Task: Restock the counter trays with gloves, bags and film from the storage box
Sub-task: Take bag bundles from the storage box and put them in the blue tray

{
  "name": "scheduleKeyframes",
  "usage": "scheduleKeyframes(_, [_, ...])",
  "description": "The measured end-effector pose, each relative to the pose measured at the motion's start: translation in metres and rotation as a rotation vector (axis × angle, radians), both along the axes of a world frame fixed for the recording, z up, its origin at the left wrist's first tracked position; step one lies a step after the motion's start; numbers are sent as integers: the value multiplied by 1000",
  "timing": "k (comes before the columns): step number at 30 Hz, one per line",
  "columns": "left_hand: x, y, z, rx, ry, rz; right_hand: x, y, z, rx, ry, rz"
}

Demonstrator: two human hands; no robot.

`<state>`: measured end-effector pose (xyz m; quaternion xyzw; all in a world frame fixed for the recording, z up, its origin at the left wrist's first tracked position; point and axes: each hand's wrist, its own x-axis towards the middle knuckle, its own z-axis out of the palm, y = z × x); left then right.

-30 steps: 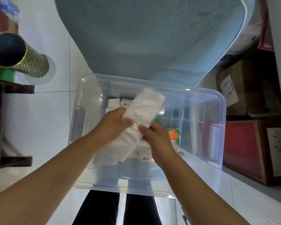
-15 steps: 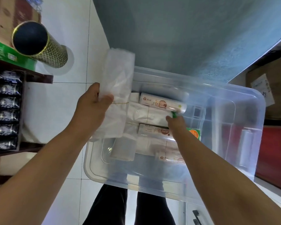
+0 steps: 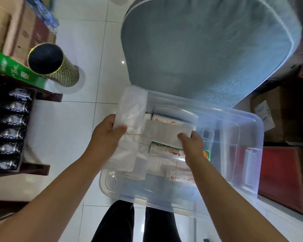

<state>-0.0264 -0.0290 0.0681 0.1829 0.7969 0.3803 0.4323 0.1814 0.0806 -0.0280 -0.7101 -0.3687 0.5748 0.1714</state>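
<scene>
A clear plastic storage box (image 3: pixel 252 130) sits in front of me, open at the top. My left hand (image 3: pixel 107 137) grips a bundle of translucent white bags (image 3: pixel 129 119), tied with a thin band, at the box's left rim. My right hand (image 3: pixel 192 145) is inside the box, closed on the right end of a flat grey-white packet (image 3: pixel 166 131) lying crosswise. Under it lie printed rolls (image 3: pixel 166 151) and more folded white plastic (image 3: pixel 138 165).
A large grey-blue rounded surface (image 3: pixel 208 49) rises behind the box. A black-and-gold tube (image 3: pixel 54 67) and a green carton (image 3: pixel 9 67) stand at left above a dark shelf of cans (image 3: pixel 10 130). Cardboard and red boxes (image 3: pixel 287 179) crowd the right. The floor is white tile.
My left hand carried the bag bundle from over the box to its left rim. My right hand let go of the bundle, reached into the box and now holds a flat packet.
</scene>
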Motion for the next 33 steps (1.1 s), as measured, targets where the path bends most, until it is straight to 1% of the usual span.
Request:
scheduleKeyframes(4, [10,-4,25,1,-64,2,20,-10,69,330,-116,206])
scheduleKeyframes(6, [13,-3,42,13,-90,2,31,-16,111,488,-188,270])
scheduleKeyframes(12, [34,4,93,35,-187,-71,32,-62,221,1012,-420,317])
scheduleKeyframes(14, [44,6,112,65,-264,-104,28,-82,242,1162,-491,408])
scheduleKeyframes(15, [50,6,122,91,-316,-109,29,-92,248,1242,-510,489])
scheduleKeyframes(17, [60,6,141,132,-424,-125,33,-112,254,1415,-539,636])
scheduleKeyframes(19, [70,3,158,174,-538,-150,38,-130,258,1529,-576,726])
scheduleKeyframes(22, [86,-2,175,208,-686,-153,47,-147,270,1608,-648,782])
scheduleKeyframes(25, [107,-5,188,165,-870,-150,67,-158,282,1664,-792,824])
scheduleKeyframes(26, [114,-6,190,166,-891,-189,75,-162,285,1672,-826,843])
scheduleKeyframes(28, [131,-9,194,206,-848,-289,89,-170,295,1649,-878,882])
scheduleKeyframes(31, [155,-11,198,267,-774,-368,115,-188,305,1522,-915,924])
scheduleKeyframes(32, [163,-11,200,282,-774,-389,125,-196,308,1469,-901,888])
scheduleKeyframes(33, [171,-11,203,299,-781,-414,134,-203,312,1426,-883,799])
